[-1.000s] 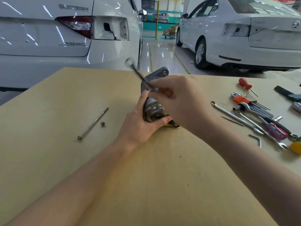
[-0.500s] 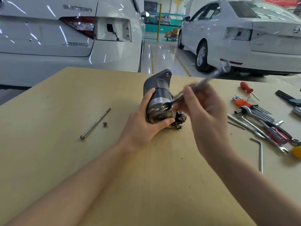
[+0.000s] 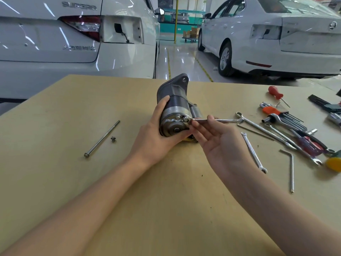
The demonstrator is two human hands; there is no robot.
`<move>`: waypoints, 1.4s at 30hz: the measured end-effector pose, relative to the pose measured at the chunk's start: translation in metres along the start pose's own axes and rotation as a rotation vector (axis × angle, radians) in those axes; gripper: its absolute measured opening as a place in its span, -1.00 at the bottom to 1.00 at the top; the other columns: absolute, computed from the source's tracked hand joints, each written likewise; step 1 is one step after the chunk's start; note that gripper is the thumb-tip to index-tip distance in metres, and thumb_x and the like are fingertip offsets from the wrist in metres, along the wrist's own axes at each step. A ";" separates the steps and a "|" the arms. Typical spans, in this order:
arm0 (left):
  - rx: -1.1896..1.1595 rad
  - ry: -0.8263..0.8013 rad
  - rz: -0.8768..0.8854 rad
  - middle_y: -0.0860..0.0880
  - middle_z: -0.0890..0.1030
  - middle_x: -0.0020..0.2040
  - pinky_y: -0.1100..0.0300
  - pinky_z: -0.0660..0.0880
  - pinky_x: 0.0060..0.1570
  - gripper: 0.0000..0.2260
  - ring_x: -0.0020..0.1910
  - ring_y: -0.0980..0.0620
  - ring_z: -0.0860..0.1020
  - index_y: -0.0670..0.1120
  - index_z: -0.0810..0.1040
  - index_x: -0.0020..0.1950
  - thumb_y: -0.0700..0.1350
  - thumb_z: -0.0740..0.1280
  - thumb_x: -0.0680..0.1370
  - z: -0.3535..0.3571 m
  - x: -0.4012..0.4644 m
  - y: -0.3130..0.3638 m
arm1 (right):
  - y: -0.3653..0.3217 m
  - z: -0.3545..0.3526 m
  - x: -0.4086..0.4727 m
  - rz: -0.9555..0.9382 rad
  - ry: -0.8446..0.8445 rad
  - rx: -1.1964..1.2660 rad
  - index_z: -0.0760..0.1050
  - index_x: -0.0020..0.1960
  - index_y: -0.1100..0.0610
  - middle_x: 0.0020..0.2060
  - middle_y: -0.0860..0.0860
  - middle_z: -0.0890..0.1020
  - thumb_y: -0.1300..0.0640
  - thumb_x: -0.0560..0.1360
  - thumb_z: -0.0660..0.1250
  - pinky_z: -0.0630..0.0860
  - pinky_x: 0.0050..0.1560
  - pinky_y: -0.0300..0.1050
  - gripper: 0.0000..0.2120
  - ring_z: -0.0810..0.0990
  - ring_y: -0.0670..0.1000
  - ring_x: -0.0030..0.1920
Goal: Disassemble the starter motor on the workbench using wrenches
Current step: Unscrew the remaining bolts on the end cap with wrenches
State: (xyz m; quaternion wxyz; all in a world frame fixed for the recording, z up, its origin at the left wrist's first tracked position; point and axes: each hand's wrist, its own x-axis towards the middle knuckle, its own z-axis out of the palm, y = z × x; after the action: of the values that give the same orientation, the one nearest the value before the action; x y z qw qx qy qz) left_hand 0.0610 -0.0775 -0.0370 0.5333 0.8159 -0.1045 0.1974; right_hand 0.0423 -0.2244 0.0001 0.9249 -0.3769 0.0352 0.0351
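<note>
Starter motor point(image 3: 174, 109) at frame centre, lying on the tabletop point(image 3: 55, 126) with its end cap turned toward the camera. Left hand point(image 3: 156, 137) wrapped round the cylindrical body, fingers curled and clamped on it. Right hand point(image 3: 217, 143) palm up, thumb and fingertips pinching the wrench point(image 3: 212, 120), whose head sits on a bolt at the cap's upper right edge. Probably heavy, rigid, smooth metal, liable to roll; best gripped round the barrel as here, or by the mounting flange at its far end. Long through-bolt point(image 3: 101, 139) and a small nut point(image 3: 113, 138) lying at left centre, well apart from the motor. Loose tools point(image 3: 276, 132) scattered at right. Against half a second ago: wrench handle swung down from pointing to the upper right to lying nearly level, right hand turned palm up; motor held in the same place.
</note>
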 end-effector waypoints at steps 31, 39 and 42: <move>0.044 -0.023 -0.052 0.41 0.56 -0.17 0.59 0.37 -0.14 -0.34 -0.10 0.46 0.54 0.21 0.38 0.34 0.14 0.52 0.29 0.000 0.000 -0.010 | -0.023 0.040 -0.004 -0.741 -0.487 -1.019 0.54 -0.08 0.18 -0.30 -0.02 0.56 0.30 0.52 0.33 0.45 -0.29 -0.21 -0.95 0.51 -0.12 -0.35; 0.041 -0.017 -0.014 0.38 0.51 0.00 0.61 0.35 -0.06 -0.15 -0.03 0.50 0.50 0.24 0.20 0.49 0.16 0.55 0.29 0.000 0.001 -0.008 | -0.013 -0.007 -0.002 -0.061 -0.070 -0.140 0.40 -0.05 0.25 -0.36 0.15 0.61 0.32 0.58 0.19 0.59 -0.29 -0.18 -0.95 0.66 0.07 -0.32; 0.020 -0.013 -0.007 0.39 0.49 -0.01 0.62 0.34 -0.10 -0.16 -0.06 0.52 0.50 0.21 0.21 0.49 0.13 0.55 0.30 0.001 0.001 -0.005 | -0.010 -0.009 -0.001 -0.071 -0.090 -0.147 0.41 -0.01 0.28 -0.31 0.19 0.62 0.32 0.58 0.20 0.59 -0.26 -0.17 -0.97 0.67 0.10 -0.27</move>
State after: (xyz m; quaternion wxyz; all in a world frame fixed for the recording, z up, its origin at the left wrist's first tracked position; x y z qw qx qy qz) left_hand 0.0641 -0.0762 -0.0412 0.5250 0.8229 -0.1031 0.1911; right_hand 0.0419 -0.2374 0.0007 0.8962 -0.4426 -0.0225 0.0215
